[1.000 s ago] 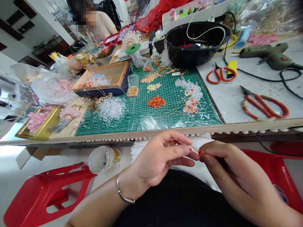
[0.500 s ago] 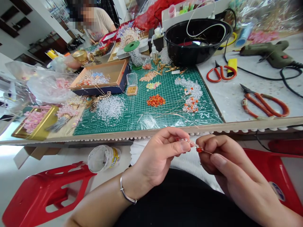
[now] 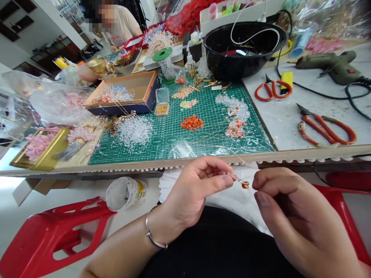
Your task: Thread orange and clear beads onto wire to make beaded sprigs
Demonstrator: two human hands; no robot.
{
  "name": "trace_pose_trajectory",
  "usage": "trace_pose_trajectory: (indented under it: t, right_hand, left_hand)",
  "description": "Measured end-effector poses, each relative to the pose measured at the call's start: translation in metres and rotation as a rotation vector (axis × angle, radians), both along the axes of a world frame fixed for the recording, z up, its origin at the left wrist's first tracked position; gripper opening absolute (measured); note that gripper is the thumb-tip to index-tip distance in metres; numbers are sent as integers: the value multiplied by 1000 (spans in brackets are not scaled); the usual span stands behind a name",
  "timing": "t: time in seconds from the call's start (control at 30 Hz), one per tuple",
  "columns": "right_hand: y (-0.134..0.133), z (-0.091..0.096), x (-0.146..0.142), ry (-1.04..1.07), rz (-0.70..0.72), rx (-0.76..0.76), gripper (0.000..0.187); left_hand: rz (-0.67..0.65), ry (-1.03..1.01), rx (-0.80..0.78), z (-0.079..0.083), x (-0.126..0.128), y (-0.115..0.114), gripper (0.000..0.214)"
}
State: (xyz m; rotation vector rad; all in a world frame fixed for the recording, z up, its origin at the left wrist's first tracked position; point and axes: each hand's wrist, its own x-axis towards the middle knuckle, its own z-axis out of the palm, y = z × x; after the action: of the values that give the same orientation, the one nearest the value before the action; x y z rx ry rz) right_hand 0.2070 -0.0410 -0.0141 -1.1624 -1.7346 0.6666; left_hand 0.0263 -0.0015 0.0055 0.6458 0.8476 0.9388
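Note:
Between the thumb and fingers of my left hand (image 3: 203, 185) is a short wired strand of clear and orange beads (image 3: 238, 179). An orange bead (image 3: 245, 185) sticks out at its right end, with a thin wire beside it. Just to the right, my right hand (image 3: 290, 208) has its thumb and index fingertip slightly parted, the other fingers curled. No bead shows in it. On the green cutting mat (image 3: 162, 144) beyond lie orange beads (image 3: 191, 122), clear beads (image 3: 135, 131) and a cluster of beaded wires (image 3: 236, 127).
Red-handled pliers (image 3: 326, 125), smaller red-handled cutters (image 3: 272, 90) and a glue gun (image 3: 327, 65) lie at the right. A black basin (image 3: 243, 54) stands behind the mat, an open box (image 3: 124, 92) at left. Red stools flank me. Another person sits across the table.
My right hand has drawn back a little to the right from the beaded strand, and its thumb and finger have parted from the wire. My left hand keeps its hold.

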Motion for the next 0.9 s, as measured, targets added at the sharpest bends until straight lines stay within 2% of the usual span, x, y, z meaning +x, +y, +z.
trace_pose_trajectory:
  t: [0.17, 0.3, 0.4, 0.53, 0.6, 0.73, 0.9]
  right_hand:
    - [1, 0, 0, -64, -18, 52, 15]
    - [-1, -3, 0, 18, 11, 10, 16]
    - [-1, -9, -1, 150, 58, -90, 14]
    - [-1, -14, -4, 405, 149, -337, 15]
    - [-1, -15, -5, 469, 163, -382, 16]
    - [-4, -14, -5, 488, 125, -376, 14]
    - [-3, -9, -4, 371, 85, -323, 15]
  left_hand:
    - [-8, -29, -46, 1, 1, -1, 13]
    - [-12, -77, -58, 0, 2, -1, 13]
    - [-22, -104, -91, -1, 3, -1, 15]
    - [-43, -148, -114, -2, 4, -1, 15]
    - [-52, -155, -111, -2, 5, 0, 14]
    - [-59, -137, -81, -4, 5, -1, 13]
    - [-33, -89, -11, -5, 4, -2, 14]
